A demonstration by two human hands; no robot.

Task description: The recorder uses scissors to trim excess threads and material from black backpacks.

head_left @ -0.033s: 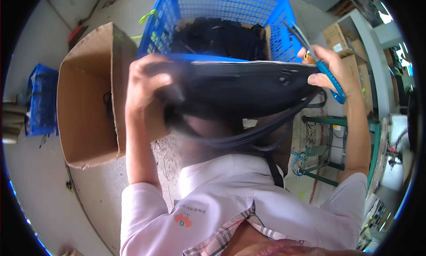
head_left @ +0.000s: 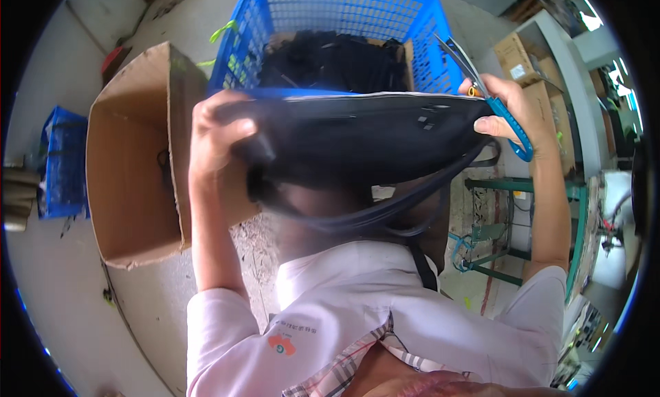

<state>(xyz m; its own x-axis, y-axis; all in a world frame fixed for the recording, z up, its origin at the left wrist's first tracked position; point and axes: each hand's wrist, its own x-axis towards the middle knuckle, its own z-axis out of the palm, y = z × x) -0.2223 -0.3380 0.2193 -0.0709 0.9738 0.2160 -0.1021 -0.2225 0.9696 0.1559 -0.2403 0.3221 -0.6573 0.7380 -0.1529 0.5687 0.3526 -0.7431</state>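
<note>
A black bag with a long, thin strap is stretched out sideways in front of me, its pale-edged top running between my two hands. My left hand is closed on the bag's left end, thumb on the near side; that end is smeared by motion. At the other end, my right hand grips the bag with the thumb pressed on it. Scissors with teal handles also hang in that hand, blades pointing up and away. The strap droops below the bag over my lap.
Beyond the bag stands a blue plastic crate holding a black pile. An open cardboard box is at my left, with a smaller blue crate past it. On the right are a green metal frame and cardboard cartons.
The view has shifted slightly, so the crate and the cardboard box appear a little further left. Both hands keep their hold on the bag.
</note>
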